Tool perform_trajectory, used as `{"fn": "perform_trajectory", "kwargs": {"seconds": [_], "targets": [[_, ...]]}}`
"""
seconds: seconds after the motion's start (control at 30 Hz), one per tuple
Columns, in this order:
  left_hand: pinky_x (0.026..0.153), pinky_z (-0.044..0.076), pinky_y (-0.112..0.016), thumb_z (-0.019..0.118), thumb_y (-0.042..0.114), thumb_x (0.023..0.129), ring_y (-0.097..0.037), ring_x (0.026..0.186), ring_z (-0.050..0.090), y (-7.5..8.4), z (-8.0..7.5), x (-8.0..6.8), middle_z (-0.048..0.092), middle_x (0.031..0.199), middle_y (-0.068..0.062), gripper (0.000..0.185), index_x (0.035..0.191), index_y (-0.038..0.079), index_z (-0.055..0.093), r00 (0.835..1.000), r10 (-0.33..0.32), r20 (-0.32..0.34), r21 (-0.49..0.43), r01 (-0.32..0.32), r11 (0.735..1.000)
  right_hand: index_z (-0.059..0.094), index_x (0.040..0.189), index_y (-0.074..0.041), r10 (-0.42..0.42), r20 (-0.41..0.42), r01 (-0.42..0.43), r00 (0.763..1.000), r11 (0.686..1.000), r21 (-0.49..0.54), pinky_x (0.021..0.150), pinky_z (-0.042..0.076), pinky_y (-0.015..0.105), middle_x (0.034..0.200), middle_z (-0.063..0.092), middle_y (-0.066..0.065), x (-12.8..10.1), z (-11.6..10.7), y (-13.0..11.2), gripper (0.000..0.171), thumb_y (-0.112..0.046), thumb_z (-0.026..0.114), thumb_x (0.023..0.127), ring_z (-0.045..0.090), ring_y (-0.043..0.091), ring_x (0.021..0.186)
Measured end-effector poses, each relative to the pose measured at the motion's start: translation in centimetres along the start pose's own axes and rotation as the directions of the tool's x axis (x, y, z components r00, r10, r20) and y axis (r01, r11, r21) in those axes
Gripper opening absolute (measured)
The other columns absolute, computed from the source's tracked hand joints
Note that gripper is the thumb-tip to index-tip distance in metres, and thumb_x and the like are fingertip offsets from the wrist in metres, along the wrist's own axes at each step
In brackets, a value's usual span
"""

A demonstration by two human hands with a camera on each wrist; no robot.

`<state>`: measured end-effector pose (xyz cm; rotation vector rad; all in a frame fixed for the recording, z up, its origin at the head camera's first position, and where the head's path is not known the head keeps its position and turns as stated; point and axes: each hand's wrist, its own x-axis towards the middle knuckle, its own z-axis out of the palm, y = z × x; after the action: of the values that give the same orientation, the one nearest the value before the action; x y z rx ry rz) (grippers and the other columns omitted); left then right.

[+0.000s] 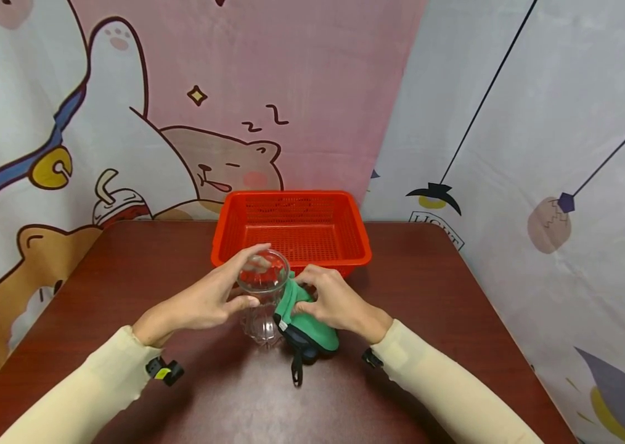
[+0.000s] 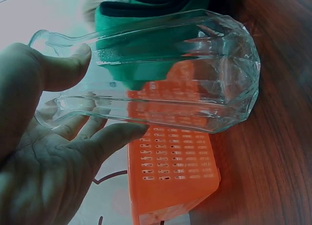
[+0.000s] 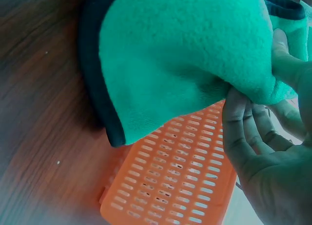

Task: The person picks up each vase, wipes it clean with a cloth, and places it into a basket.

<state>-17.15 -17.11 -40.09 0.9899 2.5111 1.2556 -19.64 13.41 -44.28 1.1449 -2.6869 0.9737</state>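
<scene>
So — vase in left hand, green cloth in right hand.

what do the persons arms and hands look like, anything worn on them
The left hand and right hand are bare, without gloves. Both arms wear long, pale cream sleeves reaching the wrists. A small black device sits at the left wrist, with a yellow-green patch; another black piece shows at the right wrist.
</scene>
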Motion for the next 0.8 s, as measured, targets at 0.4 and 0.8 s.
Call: {"fn": "perform_trajectory", "kwargs": {"seconds": [0.4,0.8], "targets": [[0.115,0.061,-0.075,0.084,0.002,0.105,-0.044,0.159,0.056,0.1,-0.1,0.0,0.056,0.170,-0.016,0.105,0.185,0.027,0.020,1.000,-0.009,-0.003,0.011,0.009,1.000,0.085,0.125,-0.007,0.014,0.104,-0.008,0.994,0.998,-0.061,0.086,0.062,0.025,0.114,0.081,0.003,-0.2,0.6,0.7,0.042,-0.023,0.104,0.091,0.069,0.013,0.098],[0.115,0.060,-0.076,0.084,0.001,0.104,-0.043,0.158,0.056,0.1,-0.1,0.1,0.056,0.170,-0.016,0.106,0.185,0.027,0.020,1.000,-0.014,-0.001,0.016,0.014,1.000,0.083,0.130,-0.002,0.044,0.196,-0.017,0.980,0.990,-0.140,0.084,0.057,0.026,0.121,0.081,0.009,-0.6,1.4,1.1,0.048,-0.025,0.103,0.092,0.067,0.014,0.097]]}}
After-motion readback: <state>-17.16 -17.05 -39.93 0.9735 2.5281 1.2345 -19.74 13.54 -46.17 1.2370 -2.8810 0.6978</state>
